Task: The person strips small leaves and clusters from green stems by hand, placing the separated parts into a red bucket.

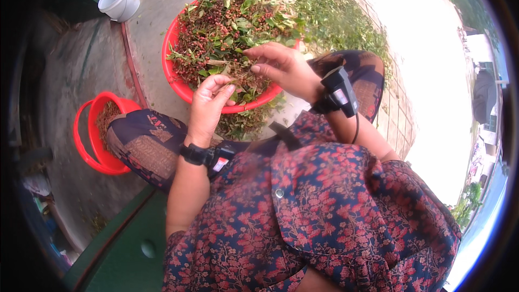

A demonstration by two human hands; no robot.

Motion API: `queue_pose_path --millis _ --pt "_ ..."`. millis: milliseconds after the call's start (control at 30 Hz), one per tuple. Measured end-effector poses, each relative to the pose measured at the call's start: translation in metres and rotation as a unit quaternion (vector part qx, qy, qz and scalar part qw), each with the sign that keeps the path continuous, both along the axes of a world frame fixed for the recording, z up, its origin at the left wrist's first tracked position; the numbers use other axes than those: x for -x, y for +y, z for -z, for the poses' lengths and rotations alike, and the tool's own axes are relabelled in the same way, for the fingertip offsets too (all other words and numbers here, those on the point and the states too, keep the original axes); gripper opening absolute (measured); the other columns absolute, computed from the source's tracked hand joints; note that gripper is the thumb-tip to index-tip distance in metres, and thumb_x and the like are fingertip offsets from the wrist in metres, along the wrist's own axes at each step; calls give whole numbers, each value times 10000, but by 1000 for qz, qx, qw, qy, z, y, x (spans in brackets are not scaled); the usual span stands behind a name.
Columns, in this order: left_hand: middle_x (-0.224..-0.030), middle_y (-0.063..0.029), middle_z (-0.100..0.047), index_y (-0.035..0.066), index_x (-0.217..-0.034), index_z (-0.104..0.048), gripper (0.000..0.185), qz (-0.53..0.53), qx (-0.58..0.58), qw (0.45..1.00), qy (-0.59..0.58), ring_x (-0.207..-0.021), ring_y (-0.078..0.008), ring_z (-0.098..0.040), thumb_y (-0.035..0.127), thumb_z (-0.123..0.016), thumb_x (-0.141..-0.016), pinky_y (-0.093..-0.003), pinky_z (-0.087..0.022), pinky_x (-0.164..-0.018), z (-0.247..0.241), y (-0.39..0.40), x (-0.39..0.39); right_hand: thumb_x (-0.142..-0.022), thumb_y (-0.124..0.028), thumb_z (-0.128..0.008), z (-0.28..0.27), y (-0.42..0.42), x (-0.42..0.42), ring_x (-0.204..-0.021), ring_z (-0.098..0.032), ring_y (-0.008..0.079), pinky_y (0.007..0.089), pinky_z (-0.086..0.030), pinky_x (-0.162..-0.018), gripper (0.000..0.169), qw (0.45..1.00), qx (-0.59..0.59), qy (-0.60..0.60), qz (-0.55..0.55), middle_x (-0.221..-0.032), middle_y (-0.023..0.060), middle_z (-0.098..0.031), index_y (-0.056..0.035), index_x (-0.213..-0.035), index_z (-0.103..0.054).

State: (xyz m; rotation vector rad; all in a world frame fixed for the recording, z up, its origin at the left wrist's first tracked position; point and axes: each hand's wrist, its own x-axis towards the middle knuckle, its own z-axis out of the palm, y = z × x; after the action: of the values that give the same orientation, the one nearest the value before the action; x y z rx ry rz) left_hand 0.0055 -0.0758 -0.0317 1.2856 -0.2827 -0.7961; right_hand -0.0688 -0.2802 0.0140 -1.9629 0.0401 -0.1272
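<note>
Before me stands a wide red plastic basin (pixel 239 108), heaped with cut sprigs of reddish peppercorn-like berries (pixel 229 24) and green leaves. Over its near rim, my left hand (pixel 211 93) pinches a small green sprig (pixel 232 82) between thumb and fingertips. My right hand (pixel 286 65) hovers over the right part of the heap. Its thumb and forefinger are apart, and I see nothing between them.
A red bucket (pixel 94 132) holding small brownish-red pieces stands by my left knee. Farther back is a white bucket (pixel 119 2). Loose leafy cuttings (pixel 340 18) cover the paving at right; more leaves (pixel 239 125) lie below the basin. Each wrist wears a strapped black device (pixel 340 91).
</note>
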Motion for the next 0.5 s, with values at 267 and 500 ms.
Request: queue_pose_path --millis 267,500 --pt "-920 19 -644 80 -995 -599 115 -16 -24 999 -46 -826 -68 -614 51 -596 -884 -180 -460 -627 -3 1 1 -833 -97 -647 -1 -3 2 -756 -642 165 286 -500 -687 104 990 109 55 -74 -807 76 -662 -35 -916 -650" --pt "-892 -26 -649 25 -972 -601 123 -18 18 999 33 -727 -64 -579 56 -628 -855 -181 -443 -602 -5 9 -10 -796 -75 -647 8 -6 8 -675 -639 181 304 -496 -632 93 994 50 99 8 -738 101 -660 -22 -873 -648"
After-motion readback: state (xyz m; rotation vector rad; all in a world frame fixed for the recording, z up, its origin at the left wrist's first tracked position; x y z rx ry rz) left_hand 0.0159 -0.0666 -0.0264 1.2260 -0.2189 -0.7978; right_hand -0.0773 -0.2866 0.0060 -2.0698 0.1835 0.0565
